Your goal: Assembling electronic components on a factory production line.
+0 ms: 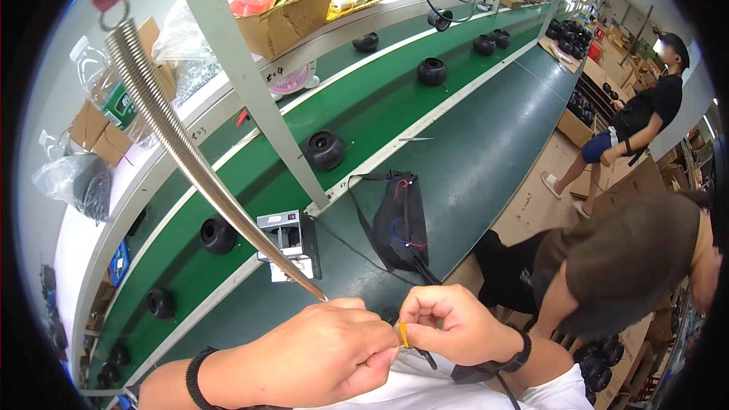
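Observation:
In front of my body, my left hand (pixel 334 353) and my right hand (pixel 456 326) meet with fingertips nearly touching. A thin yellow strip (pixel 404 335) shows between them, against the pinched thumb and forefinger of my right hand. My left fingers are curled closed, and whatever they grip is hidden. A dark cable end (pixel 429 361) sticks out below my right fingers. Beyond my hands a black waist bag (pixel 402 220) with red and blue cords lies on the green bench. Left of it stands a small grey-and-black machine (pixel 290 239).
A coiled metal spring (pixel 163 129) hangs from the upper left down toward my left hand. Black round housings (pixel 326 149) sit spaced along the green conveyor (pixel 258 201). A grey post (pixel 254 83) rises past it. One person (pixel 626 266) bends close at right; another (pixel 657 106) stands farther back.

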Motion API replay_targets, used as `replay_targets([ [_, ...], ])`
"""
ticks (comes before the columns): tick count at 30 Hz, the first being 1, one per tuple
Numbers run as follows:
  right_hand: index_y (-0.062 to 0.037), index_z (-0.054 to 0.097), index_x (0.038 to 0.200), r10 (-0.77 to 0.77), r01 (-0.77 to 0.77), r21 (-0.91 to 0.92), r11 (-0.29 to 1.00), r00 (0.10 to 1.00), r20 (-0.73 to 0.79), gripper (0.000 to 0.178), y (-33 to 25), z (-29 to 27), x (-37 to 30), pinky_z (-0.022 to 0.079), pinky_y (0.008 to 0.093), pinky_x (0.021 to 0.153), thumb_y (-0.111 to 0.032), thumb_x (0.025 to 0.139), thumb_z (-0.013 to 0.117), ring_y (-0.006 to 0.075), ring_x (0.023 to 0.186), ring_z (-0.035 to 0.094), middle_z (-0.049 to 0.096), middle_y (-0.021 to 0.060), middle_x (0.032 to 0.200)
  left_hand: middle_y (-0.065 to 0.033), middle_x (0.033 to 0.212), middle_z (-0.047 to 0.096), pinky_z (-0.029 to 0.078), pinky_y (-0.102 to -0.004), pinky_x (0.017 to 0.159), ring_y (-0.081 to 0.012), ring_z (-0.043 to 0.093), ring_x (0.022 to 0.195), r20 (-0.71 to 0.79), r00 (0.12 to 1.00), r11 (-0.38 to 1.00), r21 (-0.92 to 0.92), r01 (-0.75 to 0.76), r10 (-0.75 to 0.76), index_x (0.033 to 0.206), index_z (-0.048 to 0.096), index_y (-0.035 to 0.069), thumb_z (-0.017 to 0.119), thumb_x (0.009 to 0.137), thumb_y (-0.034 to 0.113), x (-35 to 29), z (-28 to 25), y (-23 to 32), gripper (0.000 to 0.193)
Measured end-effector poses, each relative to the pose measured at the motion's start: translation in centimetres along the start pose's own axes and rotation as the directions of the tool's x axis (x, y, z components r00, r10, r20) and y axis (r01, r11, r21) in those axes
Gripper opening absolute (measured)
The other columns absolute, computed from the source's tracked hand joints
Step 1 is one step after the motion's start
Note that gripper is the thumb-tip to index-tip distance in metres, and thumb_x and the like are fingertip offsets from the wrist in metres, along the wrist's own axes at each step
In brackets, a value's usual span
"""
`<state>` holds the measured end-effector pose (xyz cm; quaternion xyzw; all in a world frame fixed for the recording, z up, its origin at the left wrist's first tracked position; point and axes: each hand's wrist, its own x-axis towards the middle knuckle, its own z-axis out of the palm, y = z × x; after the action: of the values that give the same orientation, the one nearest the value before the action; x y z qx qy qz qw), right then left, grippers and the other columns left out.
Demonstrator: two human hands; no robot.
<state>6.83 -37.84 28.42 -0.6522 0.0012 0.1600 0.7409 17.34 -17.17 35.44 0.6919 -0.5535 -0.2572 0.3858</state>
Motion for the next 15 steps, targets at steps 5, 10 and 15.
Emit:
replay_targets([
  [5, -0.0004, 0.065, 0.092, -0.133, 0.130, -0.076, 0.989, 0.991, -0.032, 0.013, -0.2, 0.5, -0.2, 0.042, 0.0193, 0.054, -0.013, 0.094, 0.067, 0.0010, 0.060, 0.054, 0.065, -0.0014, 0.073, -0.0043, 0.071, 0.060, 0.047, -0.0356, 0.067, -0.0248, 0.054, 0.064, -0.007, 1.000, 0.996, 0.090, -0.017, 0.017, 0.084, 0.066, 0.005, 0.066, 0.084, 0.005, 0.0, -0.2, 0.1, 0.000],
  [10, 0.0005, 0.065, 0.092, -0.271, 0.263, -0.095, 0.960, 0.959, -0.086, 0.014, 0.0, 0.9, -0.7, 0.041, 0.0196, 0.052, -0.012, 0.094, 0.069, 0.0018, 0.056, 0.054, 0.064, -0.0010, 0.069, -0.0037, 0.070, 0.053, 0.043, -0.0345, 0.068, -0.0225, 0.051, 0.066, 0.022, 1.000, 0.960, 0.279, -0.023, 0.018, 0.085, 0.065, 0.005, 0.069, 0.083, 0.005, 0.2, -0.4, 0.7, 0.005],
  [15, 0.0013, 0.067, 0.091, -0.268, 0.258, -0.093, 0.962, 0.956, -0.121, 0.013, 0.6, 1.1, -0.6, 0.044, 0.0198, 0.053, -0.012, 0.093, 0.070, 0.0026, 0.057, 0.057, 0.067, 0.0009, 0.071, -0.0034, 0.071, 0.045, 0.038, -0.0346, 0.066, -0.0212, 0.045, 0.067, 0.004, 0.999, 0.896, 0.443, -0.038, 0.040, 0.086, 0.065, 0.005, 0.074, 0.082, 0.006, -0.1, 0.4, 0.4, 0.010],
])
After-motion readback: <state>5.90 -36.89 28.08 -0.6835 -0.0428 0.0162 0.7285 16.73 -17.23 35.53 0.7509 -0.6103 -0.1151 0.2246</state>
